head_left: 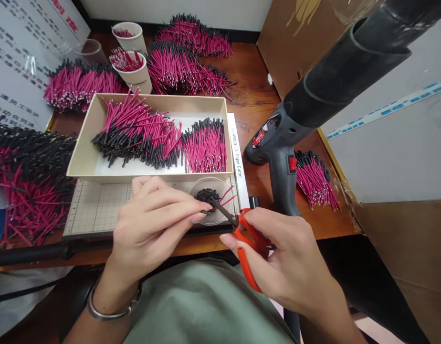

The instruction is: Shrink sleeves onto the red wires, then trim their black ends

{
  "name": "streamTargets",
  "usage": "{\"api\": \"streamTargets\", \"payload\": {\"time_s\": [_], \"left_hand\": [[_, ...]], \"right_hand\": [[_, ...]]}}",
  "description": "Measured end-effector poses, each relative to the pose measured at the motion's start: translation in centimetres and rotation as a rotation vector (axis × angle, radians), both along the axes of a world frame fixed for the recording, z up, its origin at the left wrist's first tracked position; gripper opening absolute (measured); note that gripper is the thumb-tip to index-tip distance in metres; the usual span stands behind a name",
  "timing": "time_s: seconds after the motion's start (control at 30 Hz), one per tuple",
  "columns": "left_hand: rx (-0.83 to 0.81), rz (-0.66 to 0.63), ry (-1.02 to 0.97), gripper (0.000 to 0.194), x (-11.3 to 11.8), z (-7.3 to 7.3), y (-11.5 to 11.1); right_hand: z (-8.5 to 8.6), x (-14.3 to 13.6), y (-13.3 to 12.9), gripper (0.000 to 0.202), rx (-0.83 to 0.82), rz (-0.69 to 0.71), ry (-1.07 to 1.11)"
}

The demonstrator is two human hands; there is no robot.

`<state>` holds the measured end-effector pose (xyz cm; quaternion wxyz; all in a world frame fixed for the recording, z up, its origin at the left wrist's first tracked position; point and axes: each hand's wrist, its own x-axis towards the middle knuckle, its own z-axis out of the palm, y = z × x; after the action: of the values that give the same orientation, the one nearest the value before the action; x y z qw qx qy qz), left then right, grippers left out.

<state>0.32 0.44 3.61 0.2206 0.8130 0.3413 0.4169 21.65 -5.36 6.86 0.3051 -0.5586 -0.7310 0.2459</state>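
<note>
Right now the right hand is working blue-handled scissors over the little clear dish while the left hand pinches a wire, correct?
Not quite: the scissors in the right hand have orange handles, not blue, as the head view shows. The rest holds: they work over the clear dish while the left hand pinches a wire.

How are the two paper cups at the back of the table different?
The near paper cup is packed with pink wires; the far paper cup shows only a few near its rim. The near paper cup sits closer to the cardboard box; the far paper cup stands behind it. Both are white, upright and hold pink wires.
</note>
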Motion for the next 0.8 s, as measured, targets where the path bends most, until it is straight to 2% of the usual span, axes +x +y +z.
{"api": "streamTargets", "payload": {"time_s": [0.43,0.8], "left_hand": [[0.007,-0.020,0.012,0.022,0.10,0.15,0.31],[0.001,-0.040,0.033,0.024,0.42,0.36,0.22]], "right_hand": [[-0.15,0.05,0.04,0.041,0.020,0.027,-0.019],[-0.39,0.14,0.15,0.042,-0.016,0.041,0.047]]}}
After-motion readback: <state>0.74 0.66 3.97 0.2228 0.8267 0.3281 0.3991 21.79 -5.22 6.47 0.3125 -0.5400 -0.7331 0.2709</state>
